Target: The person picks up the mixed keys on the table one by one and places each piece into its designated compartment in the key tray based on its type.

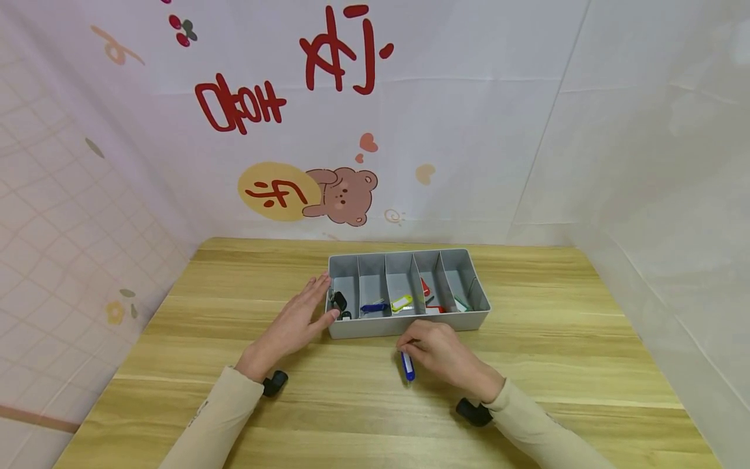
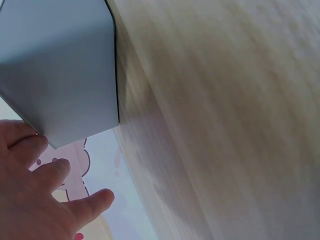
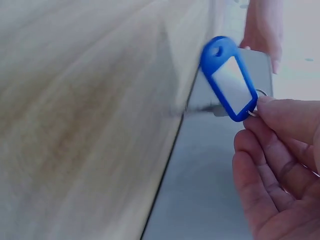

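A grey five-compartment tray stands on the table. My left hand lies at its left end, fingers extended along the end wall and thumb at the front corner; in the left wrist view, spread fingers touch the rim. In front of the tray, my right hand pinches the metal ring of a blue key tag with a white label. A blurred key hangs from that ring. The leftmost compartment holds black-headed keys; beside it lies another blue key tag.
Further right in the tray are a yellow key tag, red key tags and a green key tag, in separate compartments. The wooden table meets a printed cloth at the back and sides.
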A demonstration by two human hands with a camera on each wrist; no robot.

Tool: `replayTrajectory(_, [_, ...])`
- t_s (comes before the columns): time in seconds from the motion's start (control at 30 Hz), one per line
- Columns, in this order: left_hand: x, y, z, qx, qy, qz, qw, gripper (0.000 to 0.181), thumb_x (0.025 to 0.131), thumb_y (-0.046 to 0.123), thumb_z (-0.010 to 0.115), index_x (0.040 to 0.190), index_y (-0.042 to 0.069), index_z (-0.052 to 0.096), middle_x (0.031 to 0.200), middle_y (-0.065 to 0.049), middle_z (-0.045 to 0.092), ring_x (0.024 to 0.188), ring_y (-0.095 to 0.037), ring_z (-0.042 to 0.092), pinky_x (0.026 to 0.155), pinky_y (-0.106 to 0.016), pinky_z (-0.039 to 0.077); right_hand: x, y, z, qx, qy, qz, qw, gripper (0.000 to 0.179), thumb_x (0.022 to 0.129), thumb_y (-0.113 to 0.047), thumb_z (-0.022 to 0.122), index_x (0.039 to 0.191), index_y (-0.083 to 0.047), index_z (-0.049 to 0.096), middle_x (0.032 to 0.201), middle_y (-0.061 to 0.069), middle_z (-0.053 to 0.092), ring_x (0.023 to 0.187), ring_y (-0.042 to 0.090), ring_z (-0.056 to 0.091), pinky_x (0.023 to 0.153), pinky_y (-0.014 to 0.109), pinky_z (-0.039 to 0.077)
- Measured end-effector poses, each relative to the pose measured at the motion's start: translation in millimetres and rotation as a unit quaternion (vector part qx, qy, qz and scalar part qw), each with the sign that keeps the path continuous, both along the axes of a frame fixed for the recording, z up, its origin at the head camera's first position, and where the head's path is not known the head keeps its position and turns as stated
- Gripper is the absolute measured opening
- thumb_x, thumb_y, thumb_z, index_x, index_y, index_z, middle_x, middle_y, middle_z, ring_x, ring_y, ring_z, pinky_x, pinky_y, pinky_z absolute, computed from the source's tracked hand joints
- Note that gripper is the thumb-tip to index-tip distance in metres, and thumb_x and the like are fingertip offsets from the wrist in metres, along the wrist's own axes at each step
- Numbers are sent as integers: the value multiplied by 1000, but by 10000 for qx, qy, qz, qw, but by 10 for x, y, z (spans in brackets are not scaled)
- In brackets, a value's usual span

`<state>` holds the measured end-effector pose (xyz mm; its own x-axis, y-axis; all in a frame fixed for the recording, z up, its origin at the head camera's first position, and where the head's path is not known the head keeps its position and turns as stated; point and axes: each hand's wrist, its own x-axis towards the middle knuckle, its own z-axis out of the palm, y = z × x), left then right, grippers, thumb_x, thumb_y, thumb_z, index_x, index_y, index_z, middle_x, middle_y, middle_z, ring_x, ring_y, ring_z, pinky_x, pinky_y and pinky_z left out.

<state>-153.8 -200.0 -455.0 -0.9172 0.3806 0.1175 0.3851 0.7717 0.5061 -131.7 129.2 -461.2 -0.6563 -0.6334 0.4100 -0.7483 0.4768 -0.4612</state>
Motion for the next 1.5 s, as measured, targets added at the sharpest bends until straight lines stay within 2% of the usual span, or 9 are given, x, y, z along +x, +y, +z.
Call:
replayTrajectory(0.23, [-7,-8,-10,-7,37,-6,10000,79,106,48,55,163,1,26,172,-10,16,156,-40,19,118,-68,23,21,33,91,-523,26,-4,9986,17,84,2,82,93,-12,76,92,-5,75,86,7,70,78,26,58])
replayTrajectory(0.47, [-7,-13,-18,-35,68,-41,10000,80,106,49,54,163,2,24,172,-13,17,157,-39,16,118,-67,23,23,36,222,-740,123,-95,9971,20,83,4,83,91,-13,77,91,-7,74,84,7,68,72,25,57])
replayTrajectory(0.63, [-6,-15,-22,-50,60,-41,10000,80,106,50,54,164,3,23,172,-13,17,157,-37,14,118,-67,23,4,22,332,-898,12,-132,9959,19,85,1,83,94,-14,77,93,-8,75,86,6,69,71,30,59])
replayTrajectory(0.87, [-6,-15,-22,-43,53,-29,10000,80,106,50,54,164,4,25,172,-11,17,157,-35,15,118,-67,23,-35,-42,491,-1105,47,-295,9934,13,89,-4,81,97,-14,78,94,-3,76,86,7,70,73,32,59])
replayTrajectory(1.0, [-2,-14,-21,-53,87,-23,9999,80,106,50,54,164,3,25,171,-13,19,157,-38,16,118,-68,23,-69,-96,580,-1178,-25,-435,9921,11,90,-5,81,97,-14,78,96,-6,76,84,5,68,85,37,59])
replayTrajectory(1.07, [1,-14,-22,-56,78,-13,10000,80,106,50,53,164,3,24,171,-13,18,157,-38,17,118,-68,23,-90,-126,613,-1207,-41,-506,9914,11,90,-6,81,98,-14,79,97,-9,75,82,4,66,82,36,58])
replayTrajectory(1.13, [7,-14,-19,-44,51,-6,10000,80,106,51,53,164,4,23,172,-13,18,157,-38,16,118,-68,22,-111,-155,636,-1235,-42,-578,9906,10,90,-7,81,98,-13,79,97,-9,74,81,4,64,79,34,57])
replayTrajectory(1.23, [13,-12,-12,-22,-8,2,10000,81,106,51,53,165,5,23,172,-12,17,157,-36,14,118,-68,21,-152,-195,644,-1263,45,-682,9896,9,91,-9,81,98,-14,79,96,-9,74,81,4,65,65,31,53])
replayTrajectory(1.5, [13,-8,-11,-34,16,12,10000,80,106,49,55,164,4,23,172,-13,18,157,-38,17,118,-68,23,-261,-297,630,-1430,42,-856,9860,8,91,-10,80,99,-12,80,96,-9,75,87,6,69,70,32,55])
